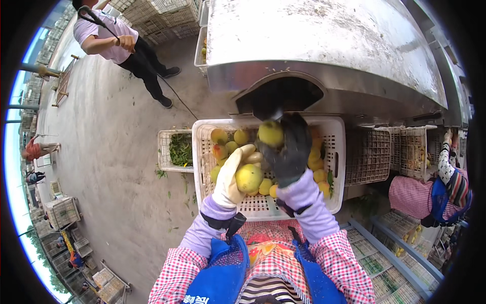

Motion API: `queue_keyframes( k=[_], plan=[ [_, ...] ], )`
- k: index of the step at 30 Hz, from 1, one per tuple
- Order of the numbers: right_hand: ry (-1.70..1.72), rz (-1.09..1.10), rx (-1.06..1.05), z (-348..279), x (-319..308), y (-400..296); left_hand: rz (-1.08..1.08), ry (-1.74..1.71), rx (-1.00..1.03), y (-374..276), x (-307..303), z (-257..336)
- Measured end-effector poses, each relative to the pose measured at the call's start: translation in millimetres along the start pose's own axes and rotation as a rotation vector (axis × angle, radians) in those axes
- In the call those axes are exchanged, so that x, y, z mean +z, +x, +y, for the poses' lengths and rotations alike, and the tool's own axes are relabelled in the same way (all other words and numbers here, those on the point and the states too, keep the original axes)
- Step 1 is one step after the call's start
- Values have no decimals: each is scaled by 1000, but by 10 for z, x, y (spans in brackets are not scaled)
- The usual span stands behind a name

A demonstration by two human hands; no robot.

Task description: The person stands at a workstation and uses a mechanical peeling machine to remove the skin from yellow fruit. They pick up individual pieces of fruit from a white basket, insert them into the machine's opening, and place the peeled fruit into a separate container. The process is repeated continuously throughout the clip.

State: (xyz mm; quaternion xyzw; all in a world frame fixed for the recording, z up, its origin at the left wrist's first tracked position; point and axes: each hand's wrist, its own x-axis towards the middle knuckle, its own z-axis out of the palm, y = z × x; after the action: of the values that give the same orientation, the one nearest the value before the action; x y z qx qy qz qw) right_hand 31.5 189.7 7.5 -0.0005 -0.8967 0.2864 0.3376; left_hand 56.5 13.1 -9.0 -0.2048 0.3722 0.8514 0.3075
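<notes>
A white plastic crate (269, 216) stands right before me, with yellow-green and reddish round fruits, perhaps peaches (220, 151), spread over its slotted floor. My left hand (231, 176), in a cream glove, holds a yellow-green fruit (249, 178) against the palm, over the crate's left half. In a black glove, my right hand (290, 148) is blurred and has a greenish fruit (270, 133) at its fingers, near the crate's far edge. Just beyond that edge is the dark opening (283, 93) of a metal machine.
The metal housing (322, 34) overhangs the crate's far side. A smaller crate of green leaves (180, 150) sits to the left. Empty-looking brown crates (367, 155) are at the right. A person holding a hooked rod (114, 38) stands at upper left; another person (448, 190) works far right.
</notes>
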Motion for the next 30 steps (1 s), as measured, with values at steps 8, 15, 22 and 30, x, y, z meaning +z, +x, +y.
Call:
queue_keyframes(
  k=[8, 15, 22, 30],
  plan=[
    [168, -155, 417, 209, 683, 659, 126, -133, 48, 74, 13, 129],
    [317, -357, 124, -358, -223, -493, -226, 1008, 1122, 2, 11, 155],
    [539, -356, 386, -262, -353, -758, -302, -61, 126, -289, 172, 33],
    [34, -46, 165, -346, 15, -544, -189, 1044, 1082, 131, -57, 29]
  ],
)
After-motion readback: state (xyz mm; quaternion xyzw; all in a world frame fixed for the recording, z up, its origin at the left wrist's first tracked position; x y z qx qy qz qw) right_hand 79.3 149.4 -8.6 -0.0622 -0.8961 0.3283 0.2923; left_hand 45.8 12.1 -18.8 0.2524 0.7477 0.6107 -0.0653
